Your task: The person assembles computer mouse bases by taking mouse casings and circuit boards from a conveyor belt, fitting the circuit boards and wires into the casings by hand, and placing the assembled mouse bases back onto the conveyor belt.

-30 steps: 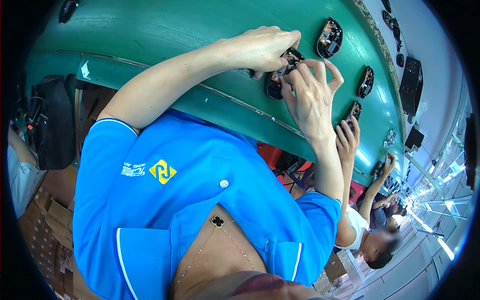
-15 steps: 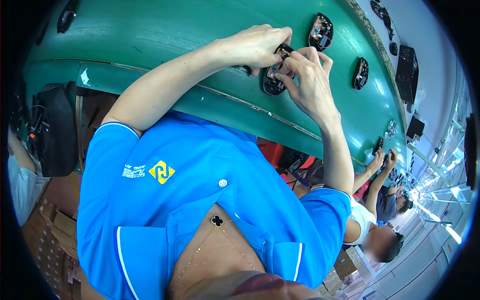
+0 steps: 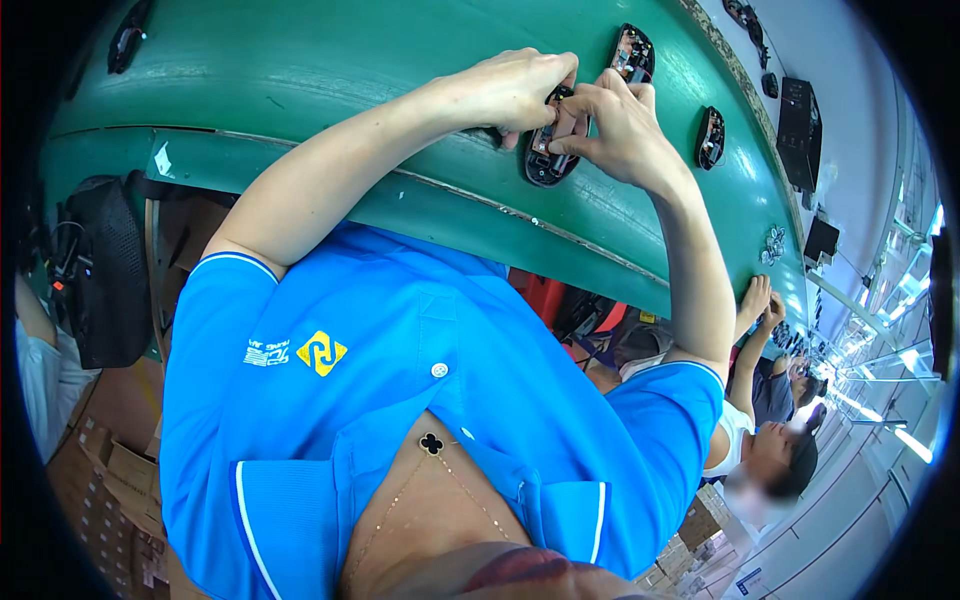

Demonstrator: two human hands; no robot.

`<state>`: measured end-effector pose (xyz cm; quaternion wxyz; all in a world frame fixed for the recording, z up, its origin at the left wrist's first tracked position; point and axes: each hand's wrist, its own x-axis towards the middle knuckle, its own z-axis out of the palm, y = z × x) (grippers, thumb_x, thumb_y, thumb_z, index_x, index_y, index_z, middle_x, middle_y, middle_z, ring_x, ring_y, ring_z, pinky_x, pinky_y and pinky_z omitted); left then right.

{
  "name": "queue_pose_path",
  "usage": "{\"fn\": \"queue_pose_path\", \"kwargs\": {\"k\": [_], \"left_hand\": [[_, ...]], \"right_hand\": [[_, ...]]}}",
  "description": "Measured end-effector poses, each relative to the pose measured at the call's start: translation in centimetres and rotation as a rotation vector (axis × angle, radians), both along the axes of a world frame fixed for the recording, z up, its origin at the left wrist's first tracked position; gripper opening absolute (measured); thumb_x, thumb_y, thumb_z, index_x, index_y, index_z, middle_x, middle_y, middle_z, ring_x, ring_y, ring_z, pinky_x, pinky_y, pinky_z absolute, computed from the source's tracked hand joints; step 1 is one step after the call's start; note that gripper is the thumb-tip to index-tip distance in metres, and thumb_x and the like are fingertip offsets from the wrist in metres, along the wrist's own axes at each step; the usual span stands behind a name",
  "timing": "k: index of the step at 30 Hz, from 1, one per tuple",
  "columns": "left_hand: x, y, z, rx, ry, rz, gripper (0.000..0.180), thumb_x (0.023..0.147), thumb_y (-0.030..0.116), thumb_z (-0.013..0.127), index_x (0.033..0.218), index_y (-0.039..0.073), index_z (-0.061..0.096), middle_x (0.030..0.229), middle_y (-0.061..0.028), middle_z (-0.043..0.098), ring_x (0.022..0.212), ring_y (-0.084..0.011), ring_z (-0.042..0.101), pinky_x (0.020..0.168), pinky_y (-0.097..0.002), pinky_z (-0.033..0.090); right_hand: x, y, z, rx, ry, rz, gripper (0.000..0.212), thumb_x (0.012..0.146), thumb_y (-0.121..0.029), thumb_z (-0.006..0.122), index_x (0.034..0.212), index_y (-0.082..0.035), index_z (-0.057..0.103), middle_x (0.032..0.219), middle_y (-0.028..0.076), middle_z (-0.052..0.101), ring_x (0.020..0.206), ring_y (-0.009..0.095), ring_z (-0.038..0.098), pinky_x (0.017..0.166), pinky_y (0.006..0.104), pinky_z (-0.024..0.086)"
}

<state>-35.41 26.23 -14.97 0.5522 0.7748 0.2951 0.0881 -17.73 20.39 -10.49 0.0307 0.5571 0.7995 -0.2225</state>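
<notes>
An opened black computer mouse (image 3: 546, 165), its circuit board showing, lies on the green worktop in front of me. My left hand (image 3: 525, 90) is closed round its far end, fingers bent over the shell's edge. From the right, my right hand (image 3: 622, 135) reaches over the open shell, thumb and forefinger bent together inside it; whatever they grip is too small or hidden. Under my left wrist a small dark thing (image 3: 497, 134) shows only in part. Just beyond my right hand lies a second opened mouse (image 3: 633, 52), partly covered by the fingers.
On the worktop (image 3: 330, 75), another opened mouse (image 3: 710, 138) lies farther right and a dark shell (image 3: 128, 38) at the far left. A black box (image 3: 800, 135) stands past the worktop's far edge. To the right, a co-worker's hands (image 3: 762, 300) rest at the worktop.
My right hand has shifted slightly away from me, its thumb and forefinger uncovering more of the board. The left hand keeps its hold. The whole view has turned a little.
</notes>
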Motion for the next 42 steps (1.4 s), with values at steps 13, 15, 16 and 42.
{"fn": "queue_pose_path", "kwargs": {"k": [13,15,16,42], "left_hand": [[-0.3,0.8,-0.1,0.000,0.006,-0.018,0.030,0.085,-0.003,0.059,0.115,-0.002,0.053,0.073,-0.0131,0.068,0.041,-0.0222,0.062,0.036,-0.0333,0.047],[-0.4,0.7,-0.2,0.003,0.007,-0.018,0.030,0.085,-0.002,0.059,0.114,-0.002,0.052,0.073,-0.0131,0.068,0.041,-0.0223,0.062,0.036,-0.0335,0.047],[-0.4,0.7,-0.4,0.000,0.010,-0.017,0.030,0.085,-0.002,0.059,0.115,-0.002,0.052,0.073,-0.0131,0.068,0.041,-0.0223,0.062,0.036,-0.0335,0.047],[0.1,1.2,-0.5,-0.018,-0.012,-0.011,0.025,0.085,-0.003,0.060,0.109,-0.002,0.053,0.071,-0.0119,0.069,0.041,-0.0219,0.063,0.036,-0.0323,0.047]], "right_hand": [[0.9,0.1,0.2,-0.039,0.015,-0.003,0.012,0.079,-0.028,0.085,0.082,-0.018,0.079,0.085,-0.004,0.064,0.097,0.018,0.047,0.100,0.0421,0.027],[1.0,-0.4,-0.2,0.011,0.063,0.006,0.011,0.079,-0.028,0.085,0.082,-0.020,0.079,0.085,-0.004,0.064,0.096,0.018,0.047,0.099,0.0423,0.028],[0.9,-0.6,-0.4,0.010,0.068,-0.011,0.010,0.079,-0.028,0.085,0.082,-0.020,0.079,0.085,-0.004,0.064,0.096,0.018,0.047,0.099,0.0425,0.028],[-0.7,1.8,1.1,-0.129,-0.194,-0.165,0.029,0.073,-0.038,0.088,0.073,-0.014,0.071,0.073,-0.001,0.067,0.078,0.022,0.061,0.086,0.0402,0.037]]}}
